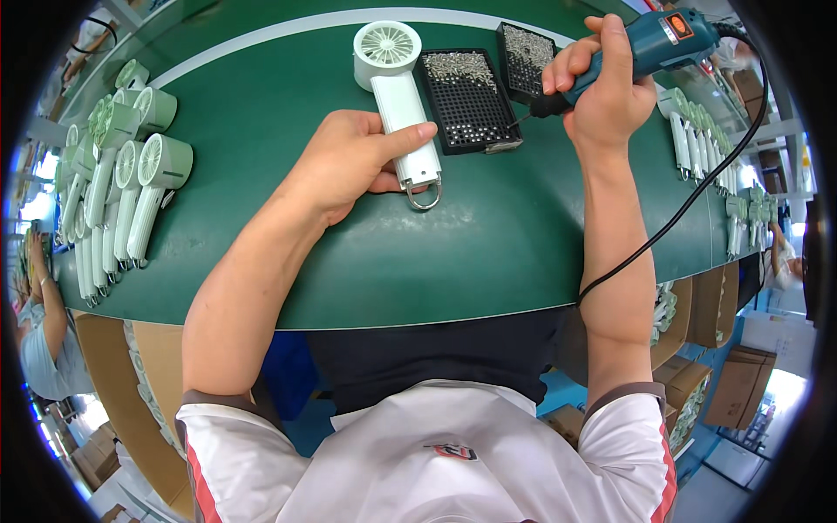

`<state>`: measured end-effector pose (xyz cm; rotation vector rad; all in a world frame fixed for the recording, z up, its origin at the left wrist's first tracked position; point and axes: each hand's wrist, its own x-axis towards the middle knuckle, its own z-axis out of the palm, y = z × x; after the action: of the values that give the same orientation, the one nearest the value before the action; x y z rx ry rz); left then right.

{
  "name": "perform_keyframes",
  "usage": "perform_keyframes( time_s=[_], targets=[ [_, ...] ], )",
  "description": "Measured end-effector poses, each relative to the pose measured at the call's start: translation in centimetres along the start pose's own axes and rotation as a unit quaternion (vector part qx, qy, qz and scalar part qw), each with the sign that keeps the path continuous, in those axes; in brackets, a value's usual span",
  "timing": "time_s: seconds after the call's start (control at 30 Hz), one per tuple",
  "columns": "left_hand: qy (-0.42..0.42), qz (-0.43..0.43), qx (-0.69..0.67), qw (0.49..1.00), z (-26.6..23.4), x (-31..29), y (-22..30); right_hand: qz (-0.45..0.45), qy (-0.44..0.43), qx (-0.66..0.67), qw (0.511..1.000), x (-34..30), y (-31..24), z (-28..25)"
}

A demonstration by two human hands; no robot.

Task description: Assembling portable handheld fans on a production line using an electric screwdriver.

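My left hand (359, 159) is wrapped round the handle of a pale green handheld fan (405, 122), thumb across its front. The fan's round grille points away from me, and a metal loop hangs from the near end of the handle. Raised on the right, my right hand (609, 87) grips a teal electric screwdriver (663, 42) with a black cord. Its bit slants down to the left, over the edge of a black screw tray (471, 100). Small silver screws are heaped at that tray's far end, and some sit in its holes. A second screw tray (526, 61) stands behind it.
Several more fans (131, 174) are clustered on the left of the green table (418, 270). Another row of fans (697, 139) lies at the right. The black cord (689, 209) loops past my right forearm. Cardboard boxes (131, 366) stand below the table edge. Other people are at both sides.
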<state>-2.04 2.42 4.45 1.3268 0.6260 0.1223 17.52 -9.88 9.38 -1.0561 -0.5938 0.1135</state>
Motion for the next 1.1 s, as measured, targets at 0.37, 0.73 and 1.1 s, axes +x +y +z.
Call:
perform_keyframes(
  time_s=[0.37,0.73,1.1],
  targets=[
    [0.006,0.003,-0.014,1.0,0.1,0.0,0.0,-0.088,-0.172,-0.031,0.981,-0.2,1.0,-0.4],
    [0.002,0.004,-0.03,1.0,0.0,0.4,-0.3,-0.079,-0.115,-0.016,0.99,-0.2,0.5,-0.5],
    [0.009,-0.006,-0.001,1.0,-0.1,0.3,-0.2,-0.046,-0.164,0.104,0.98,-4.3,-3.2,1.9]
  ],
)
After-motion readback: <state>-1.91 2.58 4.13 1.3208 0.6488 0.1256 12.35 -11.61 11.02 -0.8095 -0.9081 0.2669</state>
